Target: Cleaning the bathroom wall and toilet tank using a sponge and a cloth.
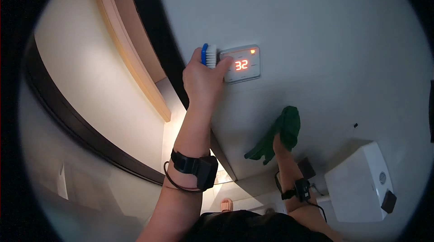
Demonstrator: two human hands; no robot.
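Note:
My left hand (205,79) grips a small scrub brush (208,55) with a blue back and white bristles. Its thumb reaches over the left side of a square wall-mounted control panel (249,71), which shows glowing orange-red digits and a small lit symbol. Whether the thumb presses the panel or hovers just over it, I cannot tell. Lower and to the right, my right hand (277,140) holds a crumpled green cloth (290,123) close to the wall. Most of that hand's fingers are hidden by the cloth, whose loose end trails down to the left.
A dark door frame (159,21) runs left of the panel, with a lit doorway and light wooden trim (135,69) beyond. At lower right a white box-shaped appliance (356,187) juts from the pale wall (305,21). Black strapped devices (206,172) with cables sit on both forearms.

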